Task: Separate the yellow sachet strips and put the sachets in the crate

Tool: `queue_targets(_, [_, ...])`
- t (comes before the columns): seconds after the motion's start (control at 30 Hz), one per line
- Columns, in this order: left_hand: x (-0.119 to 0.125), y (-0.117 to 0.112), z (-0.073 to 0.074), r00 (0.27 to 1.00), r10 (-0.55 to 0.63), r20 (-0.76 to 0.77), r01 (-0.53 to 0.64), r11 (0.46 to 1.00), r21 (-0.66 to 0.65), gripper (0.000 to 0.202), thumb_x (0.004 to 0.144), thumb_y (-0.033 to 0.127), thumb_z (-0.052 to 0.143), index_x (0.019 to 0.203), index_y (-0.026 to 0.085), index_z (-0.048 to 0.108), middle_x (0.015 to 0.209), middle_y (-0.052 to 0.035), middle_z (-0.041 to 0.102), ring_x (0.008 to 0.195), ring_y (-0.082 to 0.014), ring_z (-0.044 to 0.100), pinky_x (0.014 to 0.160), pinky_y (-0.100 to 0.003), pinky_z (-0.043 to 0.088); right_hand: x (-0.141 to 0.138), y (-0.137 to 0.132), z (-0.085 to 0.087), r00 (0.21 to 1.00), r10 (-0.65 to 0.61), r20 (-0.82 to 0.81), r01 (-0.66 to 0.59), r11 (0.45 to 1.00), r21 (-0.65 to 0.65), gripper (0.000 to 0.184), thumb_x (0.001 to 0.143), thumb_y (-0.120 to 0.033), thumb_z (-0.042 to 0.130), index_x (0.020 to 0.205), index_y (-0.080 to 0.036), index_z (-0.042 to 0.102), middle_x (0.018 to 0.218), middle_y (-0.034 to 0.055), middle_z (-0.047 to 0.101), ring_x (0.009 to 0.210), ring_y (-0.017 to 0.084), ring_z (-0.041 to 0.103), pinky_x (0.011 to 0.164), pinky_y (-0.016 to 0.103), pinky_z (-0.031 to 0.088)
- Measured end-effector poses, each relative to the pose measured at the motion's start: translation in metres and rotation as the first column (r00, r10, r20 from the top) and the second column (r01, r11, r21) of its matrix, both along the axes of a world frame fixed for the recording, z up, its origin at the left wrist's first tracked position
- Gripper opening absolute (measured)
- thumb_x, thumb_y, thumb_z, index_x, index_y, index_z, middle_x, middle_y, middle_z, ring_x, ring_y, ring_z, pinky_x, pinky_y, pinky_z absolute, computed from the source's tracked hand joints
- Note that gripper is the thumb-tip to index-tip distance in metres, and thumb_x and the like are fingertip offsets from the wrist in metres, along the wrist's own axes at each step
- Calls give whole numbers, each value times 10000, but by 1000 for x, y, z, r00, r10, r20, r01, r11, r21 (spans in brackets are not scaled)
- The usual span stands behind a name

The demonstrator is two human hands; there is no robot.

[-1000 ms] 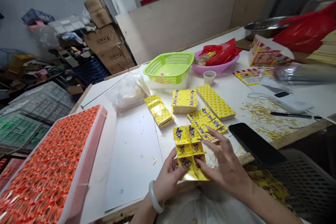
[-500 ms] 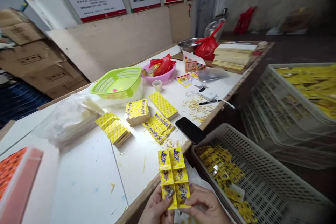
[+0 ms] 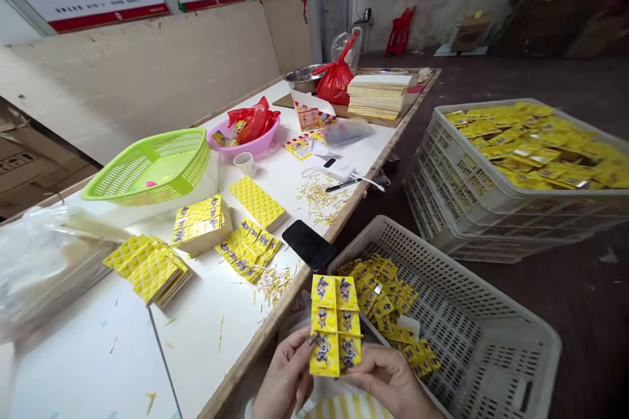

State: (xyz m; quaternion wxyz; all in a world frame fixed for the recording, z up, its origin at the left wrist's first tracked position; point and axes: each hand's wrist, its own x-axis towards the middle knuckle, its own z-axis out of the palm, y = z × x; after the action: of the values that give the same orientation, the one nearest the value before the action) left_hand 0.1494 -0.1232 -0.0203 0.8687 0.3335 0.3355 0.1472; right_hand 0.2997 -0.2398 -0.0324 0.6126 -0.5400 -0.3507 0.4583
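Between my two hands is a yellow sheet of joined cartoon-printed packets (image 3: 337, 324), creased into two columns. My left hand (image 3: 285, 370) pinches its lower left edge, thumb on the front. My right hand (image 3: 390, 376) grips the lower right corner. Just beyond the sheet, a grey plastic crate (image 3: 472, 294) holds similar yellow packets (image 3: 381, 294) at its near left end. On the white table (image 3: 206, 340) lie a loose pile of printed yellow sheets (image 3: 249, 249), a thick printed stack (image 3: 201, 226) and patterned yellow stacks (image 3: 147, 267).
A black phone (image 3: 308, 244) lies at the table edge beside paper scraps (image 3: 275, 285). Farther back are a green basket (image 3: 147, 167), a pink bowl (image 3: 246, 137), a white cup (image 3: 244, 163) and a red bag (image 3: 337, 82). Stacked crates (image 3: 457, 190) full of yellow packets stand right.
My view has swung to the right, so the table things sit farther left. Both hands keep hold of the packet sheet, which is now nearer the grey crate.
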Motion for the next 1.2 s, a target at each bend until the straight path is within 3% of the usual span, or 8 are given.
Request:
queue_targets(0.13, [3,2,4,999,34,39,-35,999,40,451,807,554,580,981,151,684,533,9,572,305,-43,403,321,-146,328,4,2,1,988,2,-157,-1,1000,8,108,725,-265,727,669,-197,666,712,10,647,701,134,601,664,238,485])
queue_targets(0.27, [5,6,11,998,45,-42,-29,946,322,389,703,455,737,956,163,697,673,-33,650,548,-123,581,516,-199,474,4,4,-3,988,72,-139,-61,995,83,73,734,-221,714,685,-207,662,705,2,636,692,130,580,660,242,466])
queue_targets(0.47, [-3,9,16,985,85,-147,51,680,732,201,685,336,758,735,145,721,656,-39,651,630,-158,570,596,-224,472,-3,5,17,989,101,-106,-99,995,19,108,707,-235,742,639,-199,665,653,-4,624,657,112,551,631,220,435])
queue_targets(0.6, [-5,4,13,970,151,-191,92,500,861,161,709,286,722,789,148,701,669,-19,632,623,-147,550,555,-199,448,-6,5,22,992,61,-110,-63,998,-14,147,697,-285,750,628,-188,664,645,7,624,645,117,551,628,233,435])
queue_targets(0.87, [-8,21,19,891,294,-345,176,477,861,240,852,387,540,876,184,666,803,-67,664,693,-183,604,643,-252,505,-2,-3,16,999,28,-18,-29,998,-50,226,709,-352,731,602,-171,649,629,17,613,635,125,546,615,235,449])
queue_targets(1.0, [-22,35,17,832,338,-440,244,490,837,330,838,482,528,976,222,680,791,-53,691,611,-184,608,615,-267,519,24,-11,-17,965,-244,96,253,964,-88,287,742,-433,678,625,-173,647,648,22,618,636,140,576,614,240,482])
queue_targets(1.07, [-28,37,13,824,353,-444,238,494,836,349,818,508,545,978,228,679,841,-52,700,641,-190,626,642,-274,529,48,-19,-47,886,-413,212,445,886,-134,347,699,-509,687,625,-171,662,689,45,659,692,175,615,681,271,509])
queue_targets(1.2, [-37,36,10,809,341,-479,275,499,821,312,784,510,594,785,206,666,725,-39,675,625,-187,626,625,-258,526,100,-48,-106,772,-550,319,620,763,-185,479,589,-629,694,625,-152,682,691,85,690,670,212,635,677,315,528])
